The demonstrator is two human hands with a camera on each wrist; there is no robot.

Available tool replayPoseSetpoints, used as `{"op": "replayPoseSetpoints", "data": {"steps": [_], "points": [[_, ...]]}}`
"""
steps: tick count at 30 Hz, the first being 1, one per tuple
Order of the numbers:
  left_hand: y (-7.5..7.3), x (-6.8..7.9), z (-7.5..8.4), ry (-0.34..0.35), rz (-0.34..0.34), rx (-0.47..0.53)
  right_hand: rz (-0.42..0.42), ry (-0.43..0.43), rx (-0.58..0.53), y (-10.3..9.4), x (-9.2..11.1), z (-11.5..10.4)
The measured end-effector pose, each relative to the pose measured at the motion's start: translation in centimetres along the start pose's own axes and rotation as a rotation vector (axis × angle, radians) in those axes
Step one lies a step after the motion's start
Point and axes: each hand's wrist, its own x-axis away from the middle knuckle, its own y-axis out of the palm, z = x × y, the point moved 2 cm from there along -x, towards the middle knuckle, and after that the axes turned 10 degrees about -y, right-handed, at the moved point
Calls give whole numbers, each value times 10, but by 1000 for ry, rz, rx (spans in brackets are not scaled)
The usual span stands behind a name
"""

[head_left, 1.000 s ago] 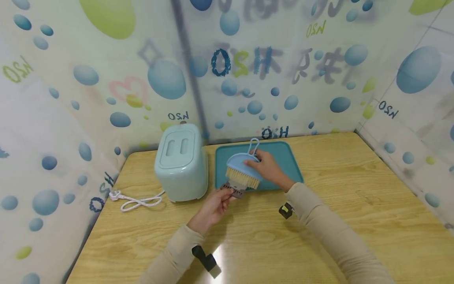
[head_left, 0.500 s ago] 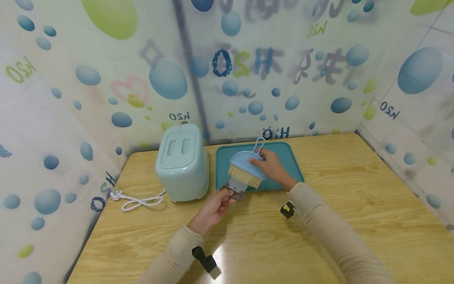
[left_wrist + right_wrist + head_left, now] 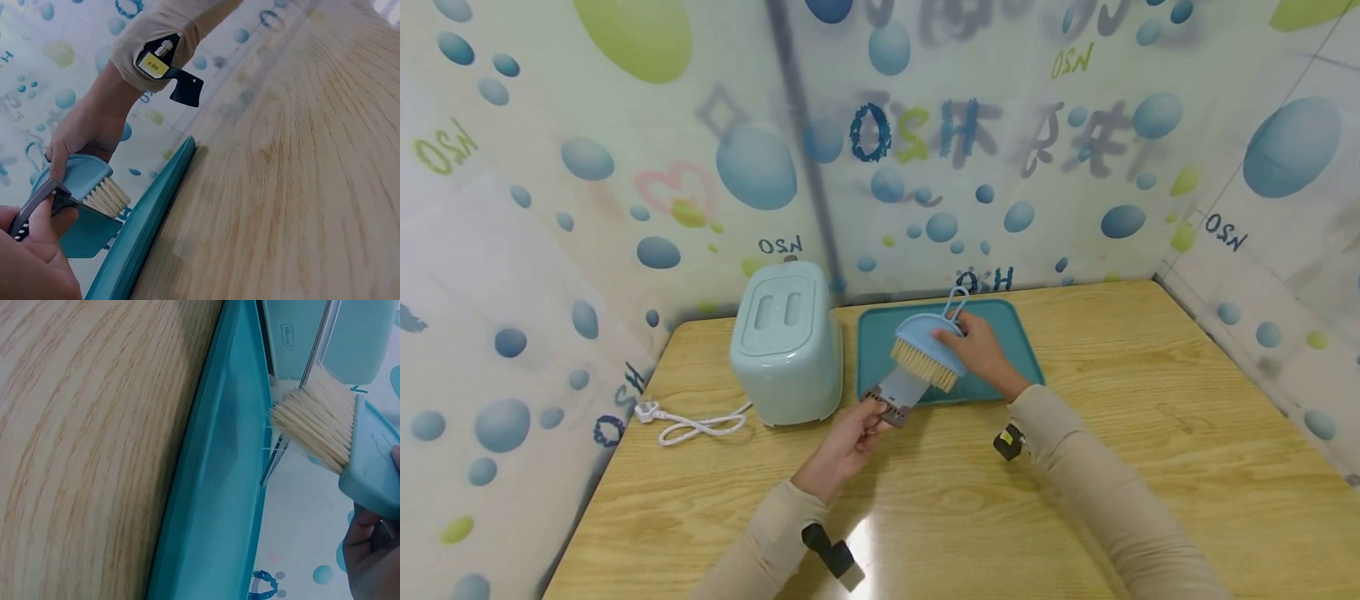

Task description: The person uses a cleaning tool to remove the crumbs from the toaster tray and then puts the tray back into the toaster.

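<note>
My left hand (image 3: 850, 437) pinches the brown slotted end of a flat, shiny metal crumb tray (image 3: 904, 388), which is held tilted over the front of a teal tray (image 3: 1003, 337). From the right, my right hand (image 3: 981, 346) grips a light blue hand brush (image 3: 931, 335) by its body, with its looped handle pointing up. Its pale bristles (image 3: 922, 367) overlap the far end of the crumb tray. The left wrist view has the crumb tray (image 3: 90, 232) and the bristles (image 3: 106, 197) close together above the teal tray's rim. Seen from the right wrist, the bristles (image 3: 315, 415) cross its thin metal edge.
A mint-green toaster (image 3: 786, 387) with a lid on top stands left of the teal tray. Its white cord (image 3: 700, 427) and plug lie farther left on the wooden table (image 3: 955, 525). A bubble-patterned sheet (image 3: 925, 208) rises behind the table.
The brush has slid up and to the right across the crumb tray, so more of the metal plate shows. My left hand has shifted slightly left and down, still pinching it.
</note>
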Motion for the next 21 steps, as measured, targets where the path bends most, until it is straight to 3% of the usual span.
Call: {"op": "replayPoseSetpoints", "data": {"steps": [14,21], "points": [[-2,8,2,4,-11,-34,82,47,42,-3,0,15],[0,11,2,13,-10,-44,75,48,54,-5,-1,15]]}}
